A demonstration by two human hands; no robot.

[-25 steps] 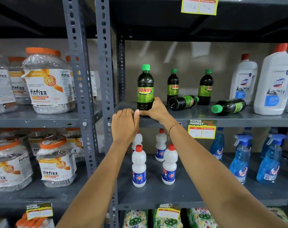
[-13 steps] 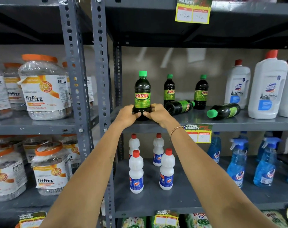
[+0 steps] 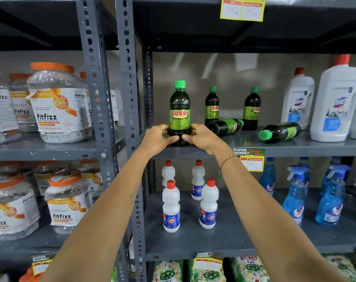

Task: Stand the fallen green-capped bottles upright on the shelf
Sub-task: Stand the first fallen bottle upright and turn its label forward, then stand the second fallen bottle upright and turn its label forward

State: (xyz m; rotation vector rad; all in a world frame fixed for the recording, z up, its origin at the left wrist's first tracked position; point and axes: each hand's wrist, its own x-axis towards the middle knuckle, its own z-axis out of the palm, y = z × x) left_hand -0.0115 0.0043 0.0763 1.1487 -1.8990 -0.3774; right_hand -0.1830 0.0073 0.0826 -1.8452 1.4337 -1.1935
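A dark green-capped Sunny bottle (image 3: 179,112) stands upright at the front left of the grey shelf (image 3: 295,149). My left hand (image 3: 156,139) and my right hand (image 3: 203,137) clasp its base from either side, fingertips meeting in front. Two more Sunny bottles (image 3: 212,106) (image 3: 252,108) stand upright further back. One bottle lies on its side (image 3: 225,126) just right of my right hand, cap pointing right. Another fallen bottle (image 3: 279,132) lies further right, its green cap towards the front left.
Tall white bottles with red caps (image 3: 335,98) stand at the shelf's right end. A grey perforated upright (image 3: 128,98) borders the shelf on the left, with fitfizz jars (image 3: 57,104) beyond it. Small white bottles (image 3: 171,206) and blue sprayers (image 3: 295,196) fill the shelf below.
My left hand rose from below the shelf edge and closed on the bottle's base opposite my right hand. The camera view moved closer and tilted slightly.
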